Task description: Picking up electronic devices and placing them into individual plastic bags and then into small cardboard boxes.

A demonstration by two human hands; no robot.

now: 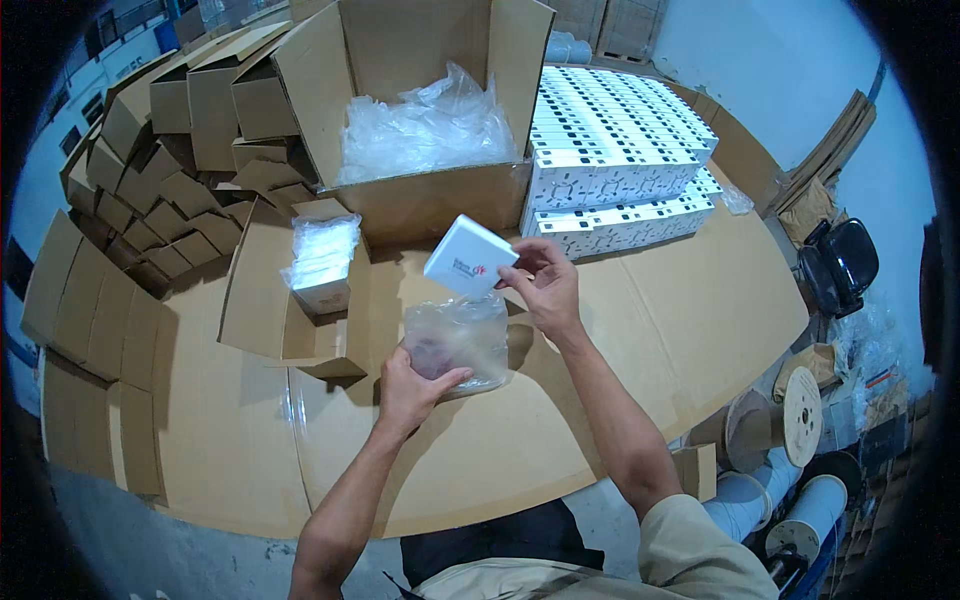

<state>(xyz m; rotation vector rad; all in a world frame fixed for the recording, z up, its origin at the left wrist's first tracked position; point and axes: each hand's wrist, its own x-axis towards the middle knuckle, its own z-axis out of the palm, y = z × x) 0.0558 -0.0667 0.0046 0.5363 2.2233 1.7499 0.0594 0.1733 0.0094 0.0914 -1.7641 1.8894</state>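
Between the thumb and fingers of my right hand (547, 288) is a small white box (470, 256) with a printed mark, held tilted above the table. Just below it, my left hand (411, 392) grips a clear plastic bag (458, 340) by its near left side. The box's lower edge is close to the bag's far edge; I cannot tell whether it is inside. Left of the bag stands an open cardboard carton (262, 290) with several plastic-wrapped white boxes (325, 262) lined up in it.
A large open carton (440, 200) at the back holds a heap of clear plastic bags (425, 125). White boxes (610, 160) are stacked in rows at the back right. Many empty cartons (180, 200) pile up at the left. Wire spools (800, 415) stand beyond the table's right edge.
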